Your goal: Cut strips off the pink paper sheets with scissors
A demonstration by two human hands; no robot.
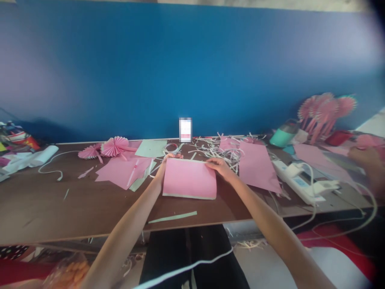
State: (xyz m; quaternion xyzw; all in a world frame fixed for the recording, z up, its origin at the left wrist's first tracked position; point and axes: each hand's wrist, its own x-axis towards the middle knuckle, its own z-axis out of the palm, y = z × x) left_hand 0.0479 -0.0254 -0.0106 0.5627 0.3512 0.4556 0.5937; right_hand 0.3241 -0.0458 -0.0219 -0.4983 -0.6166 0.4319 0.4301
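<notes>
A pink sheet of paper (pixel 190 178) with pale strips along its far and near edges is held just over the tabletop in front of me. My left hand (pixel 170 159) grips its far left corner, fingers partly hidden behind the paper. At the far right corner, my right hand (pixel 219 165) pinches the edge between thumb and fingers. Nearer the table's front edge lies a loose pale green paper strip (pixel 173 217). Just beyond my left hand is a roll of tape (pixel 172 147).
Pink sheets lie left (pixel 120 170) and right (pixel 257 164), with folded pink paper fans (pixel 114 146) and shredded strips (pixel 212 147) behind. A white power strip (pixel 297 182) with cables and a green cup-like container (pixel 282 134) stand right. Another person's hand (pixel 368 164) is far right.
</notes>
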